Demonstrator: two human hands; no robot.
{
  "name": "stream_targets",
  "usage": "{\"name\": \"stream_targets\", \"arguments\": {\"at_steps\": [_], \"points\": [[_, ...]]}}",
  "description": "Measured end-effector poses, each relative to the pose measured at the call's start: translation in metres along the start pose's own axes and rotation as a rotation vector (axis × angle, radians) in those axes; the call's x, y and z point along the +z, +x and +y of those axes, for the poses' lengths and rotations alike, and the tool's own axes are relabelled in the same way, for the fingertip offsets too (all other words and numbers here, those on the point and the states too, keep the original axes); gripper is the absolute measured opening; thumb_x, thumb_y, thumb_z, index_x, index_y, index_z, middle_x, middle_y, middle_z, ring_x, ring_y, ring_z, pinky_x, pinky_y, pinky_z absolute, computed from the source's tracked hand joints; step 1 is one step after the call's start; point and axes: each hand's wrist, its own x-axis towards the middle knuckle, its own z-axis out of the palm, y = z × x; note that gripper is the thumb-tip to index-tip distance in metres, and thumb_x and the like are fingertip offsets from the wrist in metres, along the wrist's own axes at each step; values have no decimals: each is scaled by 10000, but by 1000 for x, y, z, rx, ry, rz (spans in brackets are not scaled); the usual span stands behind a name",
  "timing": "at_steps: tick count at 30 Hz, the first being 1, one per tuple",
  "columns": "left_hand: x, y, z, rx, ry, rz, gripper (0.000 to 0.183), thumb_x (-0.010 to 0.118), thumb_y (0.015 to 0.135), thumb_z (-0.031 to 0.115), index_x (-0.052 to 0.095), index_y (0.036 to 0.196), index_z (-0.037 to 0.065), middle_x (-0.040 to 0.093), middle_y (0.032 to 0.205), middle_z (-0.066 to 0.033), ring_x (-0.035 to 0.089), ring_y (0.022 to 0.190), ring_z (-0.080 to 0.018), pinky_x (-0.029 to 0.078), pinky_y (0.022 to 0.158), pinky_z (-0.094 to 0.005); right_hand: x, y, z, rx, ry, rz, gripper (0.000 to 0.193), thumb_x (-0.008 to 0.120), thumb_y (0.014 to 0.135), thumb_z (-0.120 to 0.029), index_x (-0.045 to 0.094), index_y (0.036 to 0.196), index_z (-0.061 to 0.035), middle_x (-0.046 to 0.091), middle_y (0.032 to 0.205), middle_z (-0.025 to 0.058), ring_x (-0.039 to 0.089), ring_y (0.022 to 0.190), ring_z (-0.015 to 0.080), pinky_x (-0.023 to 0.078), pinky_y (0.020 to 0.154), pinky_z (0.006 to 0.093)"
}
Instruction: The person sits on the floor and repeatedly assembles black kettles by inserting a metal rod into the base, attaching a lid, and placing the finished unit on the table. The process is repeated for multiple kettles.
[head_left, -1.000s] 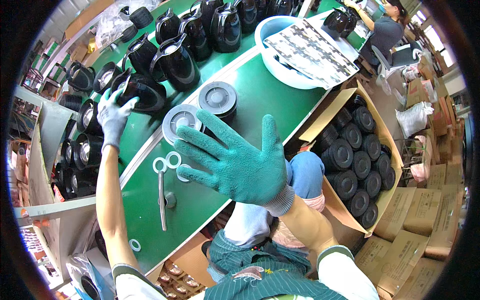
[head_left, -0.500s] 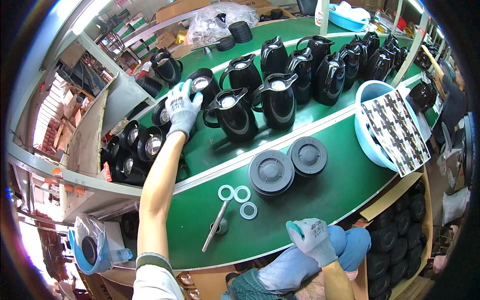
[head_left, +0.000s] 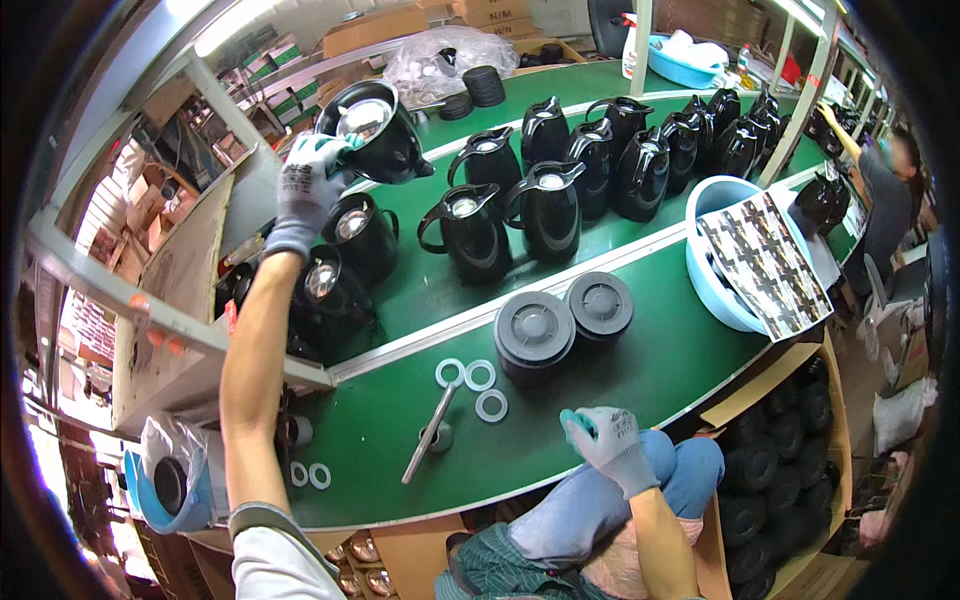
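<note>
Nearby, 2 grey lid stacks (head_left: pixel 563 322)

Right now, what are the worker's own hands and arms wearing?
Both hands wear knitted work gloves: the left hand in grey-white with dark printing on the back, the right hand in grey with a teal-coated palm side. Forearms are bare; a light short sleeve with a dark hem shows on the left arm.

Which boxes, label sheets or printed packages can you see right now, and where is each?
Printed sheet: black-and-white label grid, lying across the blue basin, right.
Open cardboard box: brown, lower right, full of black round parts.
Cardboard cartons: brown, top, behind the green table.
</note>
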Motion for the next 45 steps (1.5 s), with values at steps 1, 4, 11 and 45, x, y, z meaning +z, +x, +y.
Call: {"name": "stream_targets", "arguments": {"at_steps": [1,4,11,45], "points": [[-34,0,19,31,-61,-17,329,796,774,108,741,1097,86,705,1106,-127,643,1101,-349,521,970,-438,-3,-1,-3,-15,43,7,351,699,967,-308,635,715,-71,622,686,159,629,667,387,472,611,475],[-121,-25,56,159,-120,-141,316,829,753,112,744,1058,97,695,1088,-119,651,1087,-333,536,970,-431,-1,-5,-8,-52,188,44,231,713,943,-267,686,825,-70,666,791,162,653,734,382,505,659,465],[-192,-109,166,273,-648,-609,354,864,695,126,755,1029,90,691,1077,-92,651,1092,-322,542,964,-437,-71,7,-133,-674,-100,140,862,933,678,-323,556,1442,-193,421,1568,218,420,1436,473,361,1193,551],[-37,-444,307,-692,-1361,-661,384,722,931,162,697,1311,120,674,1351,-139,615,1285,-314,458,1115,-510,28,140,-37,6,-569,-113,1220,817,681,-705,225,1667,-296,296,1638,322,238,1538,503,154,1205,708]]}}
